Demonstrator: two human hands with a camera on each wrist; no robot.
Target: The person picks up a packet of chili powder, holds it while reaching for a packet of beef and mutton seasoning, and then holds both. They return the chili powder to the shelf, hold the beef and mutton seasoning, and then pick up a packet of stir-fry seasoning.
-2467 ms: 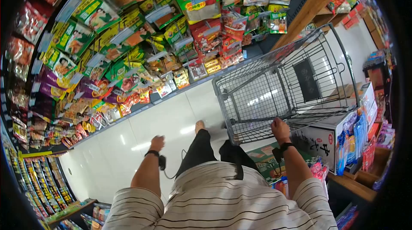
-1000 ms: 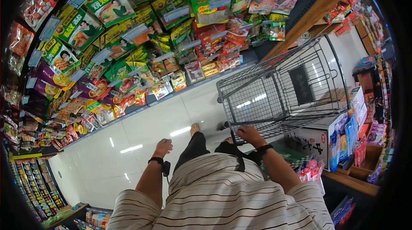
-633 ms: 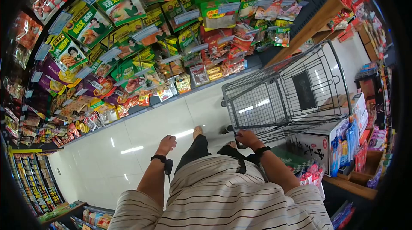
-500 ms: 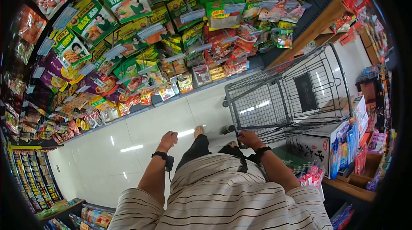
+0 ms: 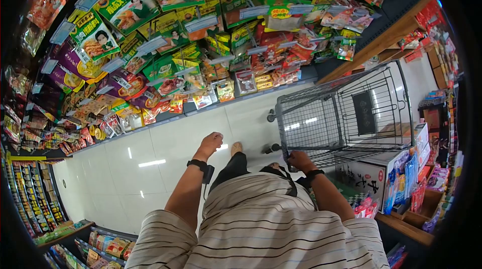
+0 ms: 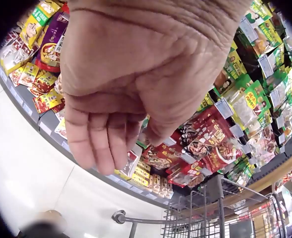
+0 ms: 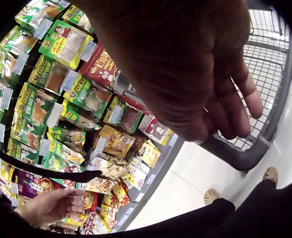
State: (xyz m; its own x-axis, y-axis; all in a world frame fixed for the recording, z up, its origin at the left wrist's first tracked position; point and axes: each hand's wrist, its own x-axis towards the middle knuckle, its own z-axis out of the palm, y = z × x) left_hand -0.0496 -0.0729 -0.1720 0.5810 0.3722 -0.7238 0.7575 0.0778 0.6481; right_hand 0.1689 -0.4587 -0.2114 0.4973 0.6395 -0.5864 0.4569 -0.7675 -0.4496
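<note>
My left hand (image 5: 211, 144) hovers over the aisle floor, holding nothing, its fingers loosely bent. In the left wrist view the palm and fingers of that left hand (image 6: 136, 74) hang in front of the hanging food packets (image 6: 210, 144). At the right stands a grey wire shopping cart (image 5: 346, 118) with a dark panel inside it and no goods in its basket. My right hand (image 5: 300, 160) grips the cart's near left corner. In the right wrist view, the fingers (image 7: 233, 111) of this hand bend over the cart's dark rim (image 7: 242, 156); the thumb is hidden.
Hanging seasoning packets (image 5: 175, 28) fill the rack ahead, above a low shelf edge (image 5: 201, 111). A white carton (image 5: 366, 178) and bagged goods (image 5: 399, 173) stand beside the cart. Jars or small packs line a rack (image 5: 35, 193) at far left. Pale tiles (image 5: 125, 168) cover the aisle.
My left hand has risen forward toward the rack. The right hand has moved from the cart's side to its near left corner. The rack looks nearer in the head view.
</note>
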